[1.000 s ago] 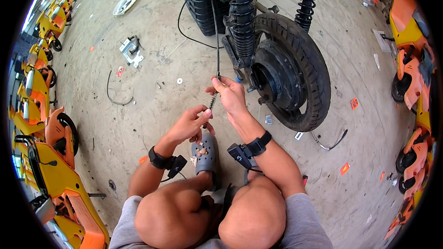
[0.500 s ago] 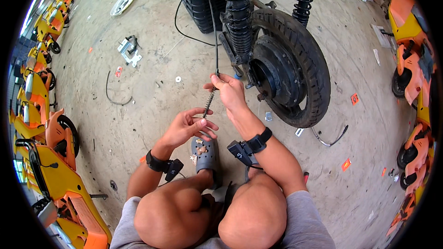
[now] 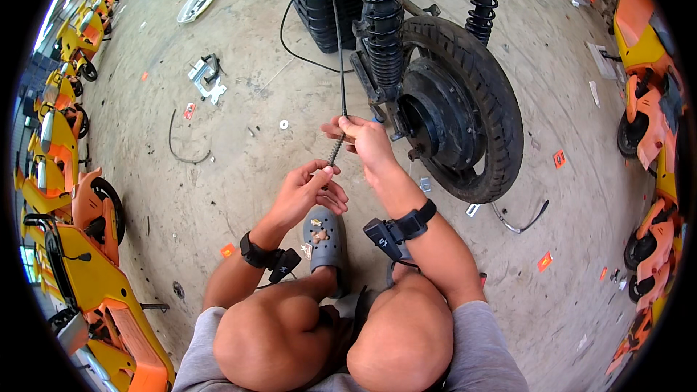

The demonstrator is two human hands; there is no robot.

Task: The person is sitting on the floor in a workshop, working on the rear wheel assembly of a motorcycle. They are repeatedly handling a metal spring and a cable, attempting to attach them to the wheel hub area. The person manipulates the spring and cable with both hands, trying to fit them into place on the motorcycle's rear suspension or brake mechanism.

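Observation:
A black cable (image 3: 341, 65) hangs from the vehicle's frame down to my hands, with a thin coiled spring (image 3: 336, 150) on its lower length. My right hand (image 3: 364, 147) pinches the cable around its fitting, just above the spring. My left hand (image 3: 305, 189) holds the spring's lower end between thumb and forefinger, its other fingers loosely curled. Just to the right stand the black shock absorber (image 3: 385, 43) and the wheel (image 3: 494, 131) with its dark hub (image 3: 443, 116). A second shock (image 3: 485, 0) rises behind the wheel. I wear black straps with small devices on both forearms.
Yellow-orange scooters line the left (image 3: 102, 305) and right (image 3: 639, 94) sides. On the concrete floor lie a white oval part (image 3: 200, 1), a metal bracket (image 3: 203, 76), loose cables (image 3: 178, 149), washers and orange scraps. A finned black housing (image 3: 319, 22) sits behind the shock. My grey clog (image 3: 324, 239) is below my hands.
My left hand's fingers loosened around the spring's lower end, then drew back in to pinch it slightly higher. My right hand stayed on the cable, shifting slightly right with the view.

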